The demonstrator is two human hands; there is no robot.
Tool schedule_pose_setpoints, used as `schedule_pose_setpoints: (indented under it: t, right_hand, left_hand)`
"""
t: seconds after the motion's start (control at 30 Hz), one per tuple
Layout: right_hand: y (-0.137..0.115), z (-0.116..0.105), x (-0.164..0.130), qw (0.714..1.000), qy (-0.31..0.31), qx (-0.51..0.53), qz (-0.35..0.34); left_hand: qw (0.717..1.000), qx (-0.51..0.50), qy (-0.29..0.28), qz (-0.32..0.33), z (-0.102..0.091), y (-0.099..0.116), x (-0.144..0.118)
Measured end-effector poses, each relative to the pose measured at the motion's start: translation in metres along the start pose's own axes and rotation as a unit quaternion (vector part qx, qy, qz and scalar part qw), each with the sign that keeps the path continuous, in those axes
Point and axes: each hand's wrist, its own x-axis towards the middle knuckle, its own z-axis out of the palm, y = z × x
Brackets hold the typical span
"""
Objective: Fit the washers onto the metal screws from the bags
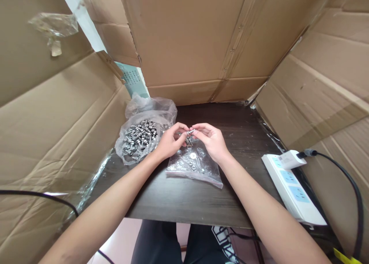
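My left hand (170,141) and my right hand (211,140) meet over the dark table (178,202), fingertips together on a small metal bolt (190,132). Both hands pinch it from opposite ends. Directly under them lies a flat clear plastic bag (193,164) with washers and nuts scattered on it. To the left of my left hand sits an open clear bag of assembled metal bolts (140,139), piled in a heap.
Cardboard walls (196,40) enclose the table on the left, back and right. A white power strip (291,187) with a plugged charger and black cable lies at the right edge. Another black cable (43,196) runs along the left cardboard.
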Motion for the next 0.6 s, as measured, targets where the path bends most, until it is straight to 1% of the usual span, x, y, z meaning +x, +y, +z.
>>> schedule_pose_setpoints:
  t: [0.17,0.27,0.37,0.43,0.53,0.6]
  right_hand:
    - [0.0009,0.0000,-0.0001,1.000,0.006,-0.024,-0.014]
    - [0.0019,0.0004,-0.0005,0.998,0.002,-0.056,-0.032]
    - [0.0017,0.0013,-0.0018,0.997,-0.008,-0.068,-0.044]
    - [0.0010,0.0017,-0.0030,0.997,-0.014,-0.068,-0.044]
    - [0.0012,0.0017,-0.0040,0.997,-0.021,-0.065,-0.036]
    - [0.0029,0.0015,-0.0037,0.997,-0.020,-0.066,-0.045]
  left_hand:
    - [0.997,-0.057,0.011,-0.041,0.0023,0.0036,0.0025]
    - [0.996,-0.064,0.020,-0.054,0.0041,0.0057,0.0023]
    - [0.997,-0.039,0.036,-0.053,0.0048,0.0051,0.0014]
    - [0.998,-0.018,0.035,-0.046,0.0038,0.0034,0.0008]
    - [0.999,0.035,0.027,-0.013,0.0009,0.0007,0.0000]
    - [0.996,0.087,0.026,0.018,-0.0009,-0.0002,-0.0008]
